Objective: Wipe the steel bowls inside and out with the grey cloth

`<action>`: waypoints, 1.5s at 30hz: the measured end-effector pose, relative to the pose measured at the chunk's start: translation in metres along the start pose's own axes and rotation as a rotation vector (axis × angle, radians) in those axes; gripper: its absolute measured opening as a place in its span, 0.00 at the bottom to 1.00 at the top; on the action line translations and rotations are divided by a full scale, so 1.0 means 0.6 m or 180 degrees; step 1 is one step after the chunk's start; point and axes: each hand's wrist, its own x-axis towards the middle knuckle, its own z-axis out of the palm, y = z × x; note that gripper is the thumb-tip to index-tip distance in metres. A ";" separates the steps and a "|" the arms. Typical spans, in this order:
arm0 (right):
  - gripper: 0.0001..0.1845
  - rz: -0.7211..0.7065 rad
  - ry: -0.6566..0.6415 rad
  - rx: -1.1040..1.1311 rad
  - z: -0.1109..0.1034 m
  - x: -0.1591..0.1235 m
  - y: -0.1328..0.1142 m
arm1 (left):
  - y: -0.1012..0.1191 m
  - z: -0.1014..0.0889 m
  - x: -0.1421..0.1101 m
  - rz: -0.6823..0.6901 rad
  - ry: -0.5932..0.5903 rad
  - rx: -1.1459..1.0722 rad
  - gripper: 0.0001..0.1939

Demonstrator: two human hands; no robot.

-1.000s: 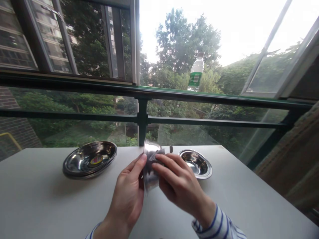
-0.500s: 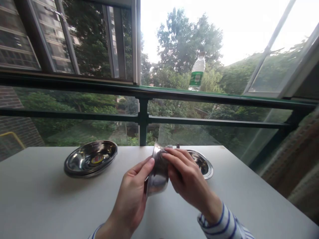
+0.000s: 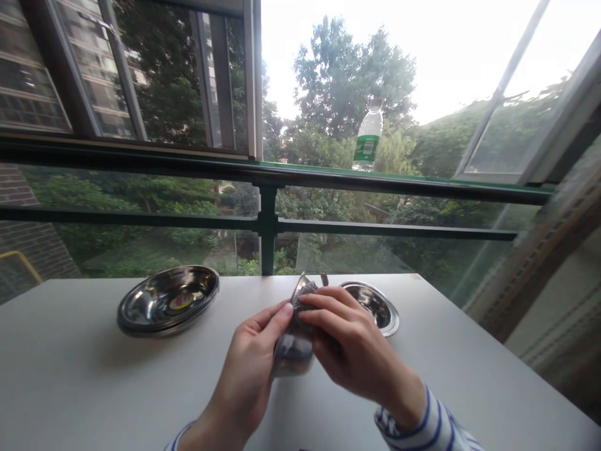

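A small steel bowl (image 3: 293,347) is held on edge above the white table (image 3: 94,388), between both hands. My left hand (image 3: 248,369) grips its rim from the left, thumb against the metal. My right hand (image 3: 352,351) presses a dark grey scrubbing pad (image 3: 306,289) against the bowl, fingers curled over it. A second small steel bowl (image 3: 375,304) rests upright on the table just behind my right hand. A stack of larger steel dishes (image 3: 166,304) sits to the left, with a coloured sticker inside the top one.
A green railing (image 3: 267,219) with glass panels runs along the table's far edge. A plastic water bottle (image 3: 367,134) with a green label stands on the rail. A curtain hangs at the right, beside the table's right edge.
The bowl has turned between my hands and sunk slightly. My right hand has slid over its surface with the pad. The dishes on the table have not moved.
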 end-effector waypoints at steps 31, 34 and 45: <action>0.16 0.0484 0.0411 -0.0276 -0.001 0.000 0.003 | 0.005 0.000 -0.004 -0.0082 -0.0184 0.0393 0.16; 0.14 0.0105 0.0052 -0.0094 -0.003 0.002 -0.005 | 0.007 -0.002 -0.002 0.0002 -0.0068 0.0332 0.16; 0.15 0.0367 0.0129 -0.0159 -0.007 -0.001 0.008 | 0.008 -0.001 -0.004 -0.0036 -0.0155 0.0452 0.14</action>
